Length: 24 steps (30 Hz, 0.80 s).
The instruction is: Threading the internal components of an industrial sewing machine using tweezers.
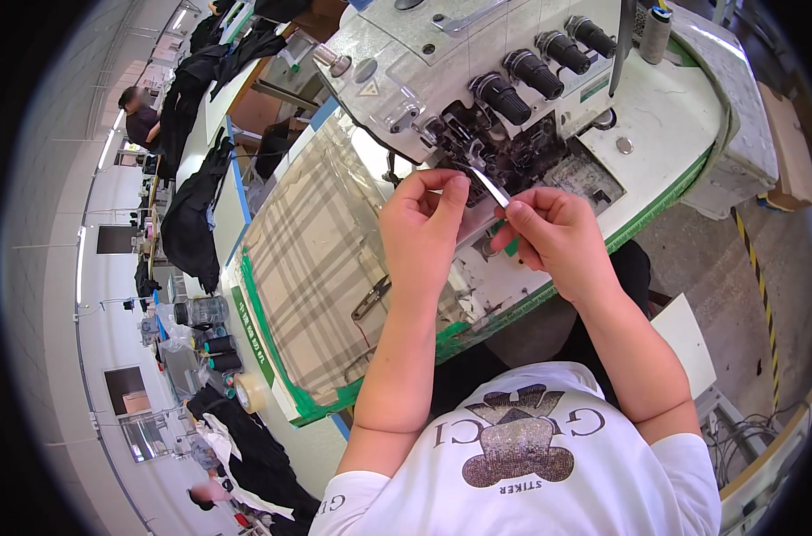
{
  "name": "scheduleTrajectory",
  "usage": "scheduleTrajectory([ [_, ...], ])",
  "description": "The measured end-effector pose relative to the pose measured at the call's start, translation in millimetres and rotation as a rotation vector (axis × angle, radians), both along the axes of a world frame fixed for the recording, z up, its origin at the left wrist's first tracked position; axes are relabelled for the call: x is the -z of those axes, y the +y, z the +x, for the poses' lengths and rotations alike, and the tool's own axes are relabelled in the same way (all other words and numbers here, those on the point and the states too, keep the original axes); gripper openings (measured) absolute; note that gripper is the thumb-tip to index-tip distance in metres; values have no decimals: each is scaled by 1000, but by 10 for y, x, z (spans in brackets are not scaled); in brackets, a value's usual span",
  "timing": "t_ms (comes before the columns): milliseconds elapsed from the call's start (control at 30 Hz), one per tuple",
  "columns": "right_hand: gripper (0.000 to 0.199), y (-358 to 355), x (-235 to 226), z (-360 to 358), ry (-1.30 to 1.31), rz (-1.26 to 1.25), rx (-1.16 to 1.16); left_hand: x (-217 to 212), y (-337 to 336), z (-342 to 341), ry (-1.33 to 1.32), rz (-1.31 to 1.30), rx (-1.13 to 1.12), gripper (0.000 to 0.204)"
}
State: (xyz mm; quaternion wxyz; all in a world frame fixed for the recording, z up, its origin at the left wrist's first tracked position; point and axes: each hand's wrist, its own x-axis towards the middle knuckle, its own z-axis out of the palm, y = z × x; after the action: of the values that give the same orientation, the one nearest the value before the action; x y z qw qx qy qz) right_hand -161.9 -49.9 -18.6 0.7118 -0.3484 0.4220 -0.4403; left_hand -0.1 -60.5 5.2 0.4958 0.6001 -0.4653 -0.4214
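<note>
An overlock sewing machine [406, 62] stands in front of me, its looper area [504, 143] uncovered. My right hand [557, 234] grips slim silver tweezers [488, 186], whose tips point up and left toward the loopers. Beside those tips, at the machine's front, my left hand [424, 219] is closed with thumb and forefinger pinched together. Whatever sits in that pinch is too small to make out. A dark pair of thread snips [371, 298] lies left of my left forearm, on the plaid cloth under clear plastic [308, 259].
Several black tension knobs [535, 73] jut from the machine's front. A grey thread cone [657, 37] stands at its top right. Green tape [325, 407] edges the table. A tape roll [249, 393] and black garments [196, 205] lie at left. Other people are farther off.
</note>
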Motion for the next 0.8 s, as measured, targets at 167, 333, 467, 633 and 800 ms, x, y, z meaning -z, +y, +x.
scheduleTrajectory([
  [167, 15, 90, -155, -26, 232, -126, 38, 15, -3, 10, -56, 1, -19, 22],
  [333, 9, 85, -318, -59, 792, -702, 166, 22, -1, -12, -174, -4, -51, 20],
  [467, 10, 70, -594, -101, 966, -758, 122, -23, 15, -26, -172, -3, -36, 17],
  [633, 7, -6, -823, -109, 1192, -776, -42, -26, 34, -2, -131, -2, -37, 15],
  [800, 14, -114, -929, -47, 1345, -789, -73, 55, 23, 79, -115, -46, -35, 15],
])
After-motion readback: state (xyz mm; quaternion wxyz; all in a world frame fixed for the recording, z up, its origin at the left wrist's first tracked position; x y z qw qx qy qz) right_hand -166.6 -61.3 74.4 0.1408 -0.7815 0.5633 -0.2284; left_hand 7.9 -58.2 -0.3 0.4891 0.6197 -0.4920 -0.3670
